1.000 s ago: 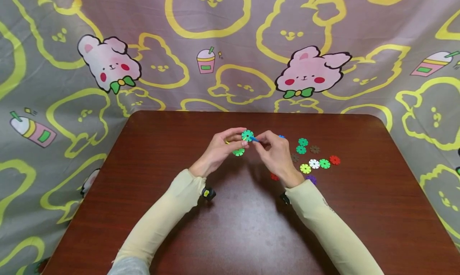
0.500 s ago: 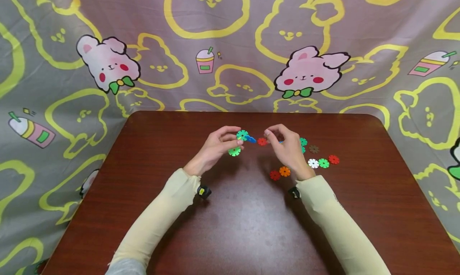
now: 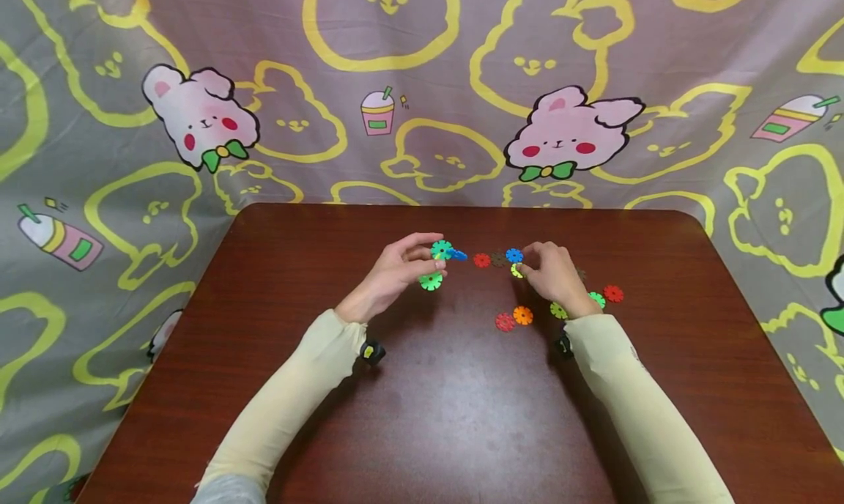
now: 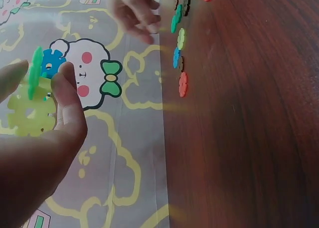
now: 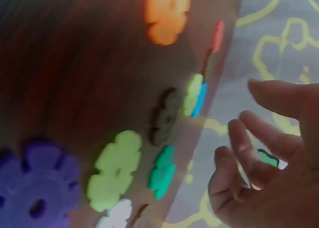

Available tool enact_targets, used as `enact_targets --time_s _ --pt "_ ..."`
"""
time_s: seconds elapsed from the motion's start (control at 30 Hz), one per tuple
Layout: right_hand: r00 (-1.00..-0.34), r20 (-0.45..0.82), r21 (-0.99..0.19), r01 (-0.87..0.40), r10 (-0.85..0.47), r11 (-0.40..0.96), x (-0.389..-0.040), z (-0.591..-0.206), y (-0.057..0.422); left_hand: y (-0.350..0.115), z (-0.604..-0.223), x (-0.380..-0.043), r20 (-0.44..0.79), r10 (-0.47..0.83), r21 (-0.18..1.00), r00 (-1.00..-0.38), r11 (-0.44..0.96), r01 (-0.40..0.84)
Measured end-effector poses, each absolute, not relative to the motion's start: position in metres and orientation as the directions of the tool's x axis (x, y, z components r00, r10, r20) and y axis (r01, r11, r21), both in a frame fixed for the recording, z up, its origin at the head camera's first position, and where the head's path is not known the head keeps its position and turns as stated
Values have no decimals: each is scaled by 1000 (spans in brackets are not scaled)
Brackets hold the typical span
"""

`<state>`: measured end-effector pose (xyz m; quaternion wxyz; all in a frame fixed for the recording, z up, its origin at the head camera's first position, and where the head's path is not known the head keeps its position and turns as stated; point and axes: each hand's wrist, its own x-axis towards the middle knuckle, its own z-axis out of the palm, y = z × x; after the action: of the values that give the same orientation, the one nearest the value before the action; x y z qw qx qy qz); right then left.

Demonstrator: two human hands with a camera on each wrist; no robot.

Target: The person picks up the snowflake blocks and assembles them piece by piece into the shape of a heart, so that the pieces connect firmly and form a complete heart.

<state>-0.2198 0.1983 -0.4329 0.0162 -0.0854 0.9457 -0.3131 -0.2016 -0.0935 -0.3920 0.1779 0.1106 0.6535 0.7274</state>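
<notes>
Head view: left hand (image 3: 398,269) pinching joined notched discs (image 3: 443,245), held up over table (image 3: 422,387), part jutting past fingertips. Right hand (image 3: 552,269) well apart, at loose blue disc (image 3: 511,253) and loose yellow-green disc (image 3: 516,271), thumb overlapping latter in sight line. Left wrist view: yellow disc (image 4: 37,119) of that cluster sits between bent digits, green disc (image 4: 34,76) edge-on, attached blue disc (image 4: 52,59) beyond. Right wrist view: right hand relaxed, fingers loosely curled, thumb spread away, nothing gripped; teal disc (image 5: 162,172) and brown disc (image 5: 164,119) near fingertips.

Reddish-brown table (image 3: 435,416); gray bunny-print cloth (image 3: 422,86) hanging behind.
</notes>
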Motion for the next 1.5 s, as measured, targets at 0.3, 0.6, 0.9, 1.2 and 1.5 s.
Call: enact_targets --time_s 0.3,0.6,0.9,1.2,1.5 --pt "-973 -125 -406 -130 -196 904 -222 -447 197 -93 -392 -200 -65 426 991 -902 -82 -110" --pt "-971 -156 -401 -103 -179 910 -224 -447 196 -92 -393 -200 -65 439 991 -896 -78 -110" --pt "-970 -169 -450 -81 -174 889 -227 -444 199 -90 -393 -201 -72 434 990 -898 -76 -117" --pt "-983 -82 -527 -95 -162 844 -227 -449 200 -92 -393 -204 -70 421 994 -905 -46 -99" --pt "-973 -110 -779 -44 -205 625 -221 -436 188 -89 -393 -205 -67 419 995 -906 -36 -90"
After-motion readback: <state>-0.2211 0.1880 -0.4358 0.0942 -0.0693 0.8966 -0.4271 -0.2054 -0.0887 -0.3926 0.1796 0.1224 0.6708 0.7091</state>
